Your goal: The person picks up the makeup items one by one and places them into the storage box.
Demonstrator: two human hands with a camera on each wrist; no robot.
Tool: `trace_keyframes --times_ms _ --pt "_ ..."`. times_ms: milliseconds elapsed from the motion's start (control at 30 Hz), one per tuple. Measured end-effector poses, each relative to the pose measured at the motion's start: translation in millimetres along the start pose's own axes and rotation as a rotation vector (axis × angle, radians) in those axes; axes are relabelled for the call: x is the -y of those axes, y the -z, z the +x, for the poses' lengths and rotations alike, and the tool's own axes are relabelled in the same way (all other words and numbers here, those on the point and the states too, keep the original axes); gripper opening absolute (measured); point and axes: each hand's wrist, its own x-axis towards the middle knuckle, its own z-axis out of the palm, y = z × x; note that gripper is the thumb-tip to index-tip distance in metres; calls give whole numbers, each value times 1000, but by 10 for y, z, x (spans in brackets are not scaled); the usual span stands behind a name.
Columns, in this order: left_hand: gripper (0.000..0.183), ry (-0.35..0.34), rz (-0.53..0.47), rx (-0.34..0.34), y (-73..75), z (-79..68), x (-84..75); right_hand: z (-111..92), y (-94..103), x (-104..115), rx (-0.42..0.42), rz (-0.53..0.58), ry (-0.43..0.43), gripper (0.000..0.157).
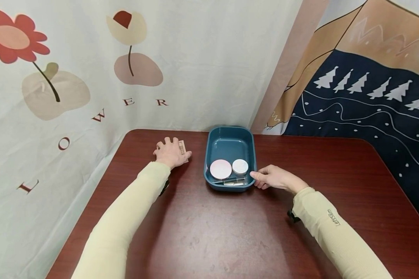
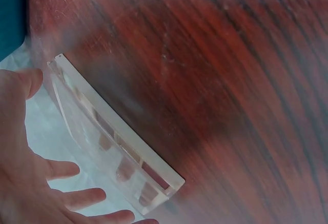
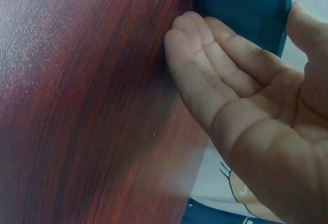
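Note:
A blue plastic bin [image 1: 230,133] stands near the table's far edge. Inside lie a pink round compact [image 1: 220,169], a white round jar [image 1: 240,166] and some slim pen-like tubes [image 1: 230,181] along the near end. My right hand [image 1: 274,177] holds the bin's near right side, thumb at the rim and fingers against the outer wall [image 3: 241,14]. Left of the bin, my left hand [image 1: 172,153] spreads its fingers over a small pale makeup palette [image 1: 182,147]. In the left wrist view the palette [image 2: 118,137] shows a clear lid and coloured pans, beside the spread fingers [image 2: 84,197].
The reddish-brown wooden table [image 1: 209,232] has rounded far corners. Behind it hangs a white curtain [image 1: 202,58] with flower prints, and a dark blue printed cloth [image 1: 352,104] hangs on the right.

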Motion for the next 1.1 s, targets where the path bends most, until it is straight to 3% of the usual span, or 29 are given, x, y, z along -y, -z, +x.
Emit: trace_keyframes --times_ms 233,633,1100 --pt "88 44 6 31 -36 2 -53 2 -1 -4 -1 1 1 46" --pt "85 52 51 37 -66 -6 -76 8 6 -5 -2 12 -7 46" --pt "81 57 20 29 -102 54 -33 2 5 4 -8 9 -11 45"
